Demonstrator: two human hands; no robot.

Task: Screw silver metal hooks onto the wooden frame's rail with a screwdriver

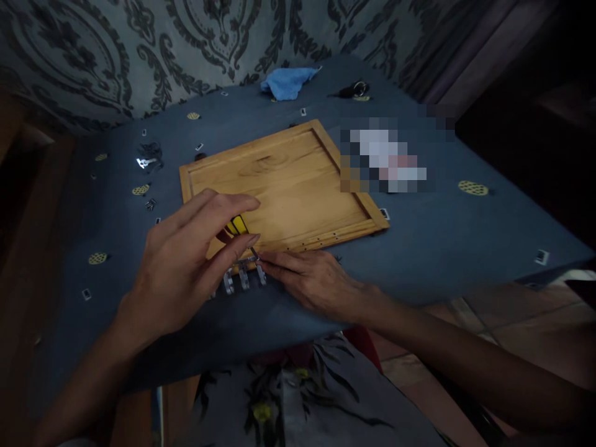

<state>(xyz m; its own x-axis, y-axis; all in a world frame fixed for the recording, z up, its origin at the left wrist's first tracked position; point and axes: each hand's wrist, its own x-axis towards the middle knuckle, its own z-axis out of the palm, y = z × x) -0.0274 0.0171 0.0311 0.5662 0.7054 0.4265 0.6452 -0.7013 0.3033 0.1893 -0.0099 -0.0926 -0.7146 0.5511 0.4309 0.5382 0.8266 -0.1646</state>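
My left hand [193, 242] is closed round a screwdriver [239, 225] with a yellow and black handle. Its shaft slants down to a row of metal hooks [243, 276] on the near edge of a framed wooden board [284, 186]. The fingertips of my right hand [316, 279] are pressed together at the right end of the hook row, close to the screwdriver's tip. Whether they pinch a screw or steady the metal piece is hidden. Several small dark holes run along the board's near rail, right of the hooks.
The board lies on a blue patterned tablecloth [442, 236]. Small screws [149, 204] and a bunch of dark and shiny metal bits [148, 160] lie at left. Behind are a blue cloth [287, 83] and a black object with a ring [354, 90]. A blurred-out item lies at right.
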